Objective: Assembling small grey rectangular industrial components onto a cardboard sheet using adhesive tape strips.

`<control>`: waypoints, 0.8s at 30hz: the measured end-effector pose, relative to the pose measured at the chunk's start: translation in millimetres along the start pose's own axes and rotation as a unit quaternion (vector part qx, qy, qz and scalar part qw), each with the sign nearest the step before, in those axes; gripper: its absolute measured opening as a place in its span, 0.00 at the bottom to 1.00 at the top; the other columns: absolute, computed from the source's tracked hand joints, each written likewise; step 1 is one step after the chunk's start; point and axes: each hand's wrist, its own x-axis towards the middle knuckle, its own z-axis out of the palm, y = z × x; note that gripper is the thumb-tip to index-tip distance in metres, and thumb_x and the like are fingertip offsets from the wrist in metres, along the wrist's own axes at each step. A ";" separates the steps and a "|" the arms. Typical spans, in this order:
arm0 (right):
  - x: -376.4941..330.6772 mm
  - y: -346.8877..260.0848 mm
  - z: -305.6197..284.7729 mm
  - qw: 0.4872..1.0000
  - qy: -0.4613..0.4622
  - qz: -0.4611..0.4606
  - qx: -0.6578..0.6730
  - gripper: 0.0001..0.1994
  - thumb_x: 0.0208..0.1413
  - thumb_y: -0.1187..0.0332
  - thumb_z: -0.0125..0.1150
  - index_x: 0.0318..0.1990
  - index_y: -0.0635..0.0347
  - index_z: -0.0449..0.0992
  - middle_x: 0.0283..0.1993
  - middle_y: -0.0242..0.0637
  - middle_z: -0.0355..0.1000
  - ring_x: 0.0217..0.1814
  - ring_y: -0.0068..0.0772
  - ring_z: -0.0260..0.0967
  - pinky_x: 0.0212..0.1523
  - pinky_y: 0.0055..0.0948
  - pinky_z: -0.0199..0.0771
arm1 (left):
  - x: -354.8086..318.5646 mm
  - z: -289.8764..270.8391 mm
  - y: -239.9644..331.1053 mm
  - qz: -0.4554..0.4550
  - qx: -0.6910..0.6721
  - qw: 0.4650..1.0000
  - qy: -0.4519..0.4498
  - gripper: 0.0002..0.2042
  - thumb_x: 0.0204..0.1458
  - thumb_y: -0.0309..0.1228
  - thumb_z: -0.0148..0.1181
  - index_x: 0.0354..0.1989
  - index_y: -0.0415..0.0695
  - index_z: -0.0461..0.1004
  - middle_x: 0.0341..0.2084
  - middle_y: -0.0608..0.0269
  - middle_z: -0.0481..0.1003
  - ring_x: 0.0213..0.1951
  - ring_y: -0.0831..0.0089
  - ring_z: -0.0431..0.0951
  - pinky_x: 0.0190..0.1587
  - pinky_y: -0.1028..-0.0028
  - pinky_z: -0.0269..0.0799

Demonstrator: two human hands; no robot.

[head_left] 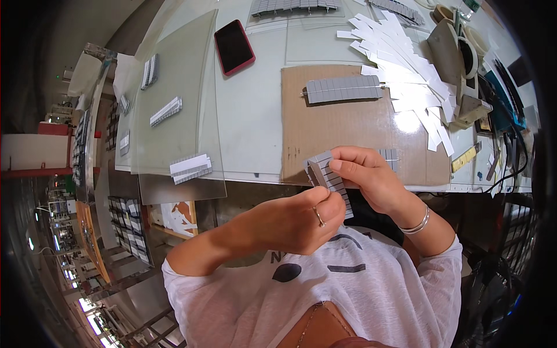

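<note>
Between my two hands, just past the table's front edge, is a grey segmented strip (pixel 339 184) marked off by dark cross lines. My right hand (pixel 371 174) pinches its upper part between thumb and fingers. Lower down, my left hand (pixel 310 217) has its fingers closed on the same strip, hiding part of it. The strip is tilted, its far end over the edge of a brown cardboard sheet (pixel 325 133). A similar grey segmented strip (pixel 342 90) with a thin rod along it lies on the cardboard. Another grey piece (pixel 390 158) shows partly behind my right hand.
White paper strips (pixel 406 58) spread in a loose heap at the right. A tape dispenser (pixel 464 69) stands beyond them. Small stacks of strips (pixel 191 168) sit on a glass sheet (pixel 180 69) at the left, whose corner overhangs the table. A red-cased phone (pixel 234 47) lies beside it.
</note>
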 end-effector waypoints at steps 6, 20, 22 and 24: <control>5.5 1.1 2.7 1.000 -0.001 0.010 0.021 0.10 0.67 0.65 0.54 0.45 0.61 0.77 0.36 0.22 0.72 0.36 0.12 0.64 0.37 0.17 0.65 | -8.4 -2.8 -1.2 0.006 0.049 0.999 -0.010 0.07 0.44 0.27 0.64 0.33 0.47 0.81 0.37 0.72 0.76 0.44 0.75 0.74 0.46 0.74 0.67; 12.7 8.6 9.4 0.998 0.031 0.022 0.046 0.09 0.66 0.65 0.55 0.41 0.59 0.78 0.33 0.22 0.71 0.33 0.12 0.62 0.34 0.18 0.63 | -16.2 -0.6 2.4 -0.024 0.059 0.998 0.014 0.07 0.46 0.28 0.61 0.34 0.46 0.80 0.38 0.69 0.73 0.46 0.73 0.71 0.50 0.70 0.68; 13.0 10.0 8.8 0.998 0.034 0.024 0.047 0.09 0.66 0.65 0.55 0.41 0.59 0.78 0.33 0.21 0.71 0.33 0.12 0.62 0.34 0.18 0.63 | -16.7 -1.0 2.3 -0.026 0.062 0.998 0.000 0.08 0.47 0.28 0.64 0.37 0.49 0.80 0.38 0.73 0.74 0.46 0.76 0.73 0.51 0.71 0.66; 13.6 10.9 8.6 0.999 0.028 0.018 0.035 0.08 0.66 0.65 0.55 0.41 0.59 0.78 0.33 0.21 0.71 0.33 0.12 0.63 0.35 0.17 0.64 | -16.4 -0.7 2.9 -0.030 0.062 0.998 -0.007 0.07 0.46 0.28 0.64 0.35 0.49 0.81 0.37 0.72 0.75 0.47 0.76 0.73 0.52 0.71 0.67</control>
